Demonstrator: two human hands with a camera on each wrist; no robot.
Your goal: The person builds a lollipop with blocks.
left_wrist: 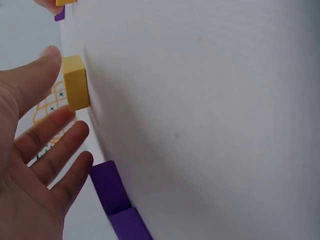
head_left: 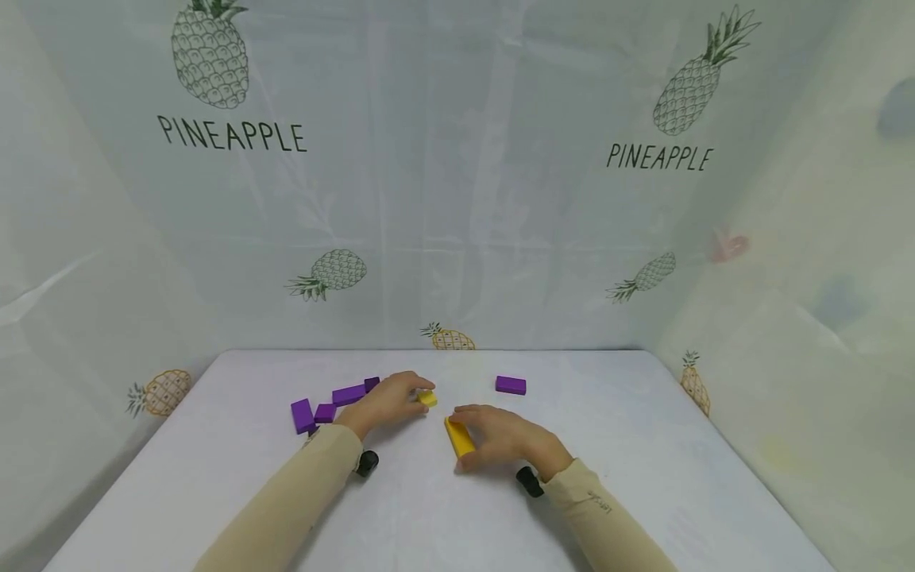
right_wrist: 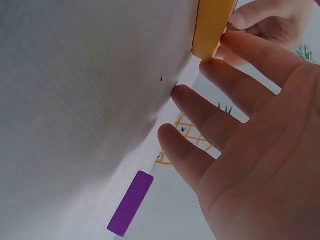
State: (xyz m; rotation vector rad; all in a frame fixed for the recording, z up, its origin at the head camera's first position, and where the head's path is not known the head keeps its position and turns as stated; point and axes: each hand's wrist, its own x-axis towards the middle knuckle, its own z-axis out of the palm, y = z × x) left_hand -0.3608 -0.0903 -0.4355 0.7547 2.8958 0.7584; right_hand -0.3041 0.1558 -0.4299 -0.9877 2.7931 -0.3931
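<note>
First block at the left hand, second block right and nearer at the right hand, third block behind that hand, other blocks farther left, table beneath, sheet behind.

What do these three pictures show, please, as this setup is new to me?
No robot here: a person works with a bare left hand and right hand. The wide picture comes from a camera on the head, the other two from the left and right wrists, in that order. On the white table, purple blocks lie beside the left hand and a lone purple block lies beyond the right hand. The left hand holds a small yellow block; the right grips a longer yellow block.
</note>
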